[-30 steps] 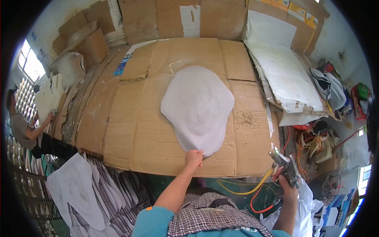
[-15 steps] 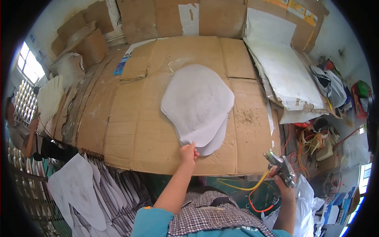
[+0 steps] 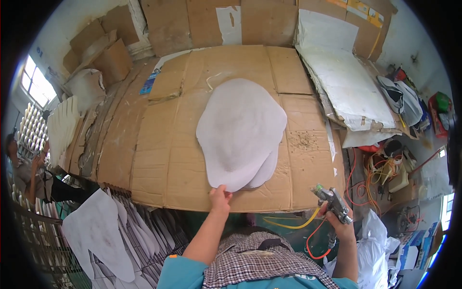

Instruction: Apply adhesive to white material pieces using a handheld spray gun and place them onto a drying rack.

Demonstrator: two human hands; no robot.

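Note:
A pale grey shaped sheet (image 3: 240, 130), wide at the far end and narrower toward me, lies on a cardboard-covered table. Another sheet of the same kind (image 3: 263, 173) shows from beneath it at the near right. My left hand (image 3: 220, 198) pinches the near edge of the top sheet at its lower left. Off the table's front edge, to the right, my right hand (image 3: 340, 222) grips a metal spray gun (image 3: 332, 202), its nozzle pointing up and to the left. A yellow hose (image 3: 293, 226) and an orange hose (image 3: 310, 249) run by the gun.
At the lower left, a rack (image 3: 175, 238) holds several similar grey sheets (image 3: 98, 231). White-covered cardboard (image 3: 353, 91) slopes along the table's right side. Tangled hoses (image 3: 382, 166) and plastic bags (image 3: 373, 241) sit at the right. Another person (image 3: 31, 178) stands at the far left.
My left hand has moved left and slightly toward me, drawing the top sheet's near end with it, so that end lies flatter. The spray gun has shifted a little left.

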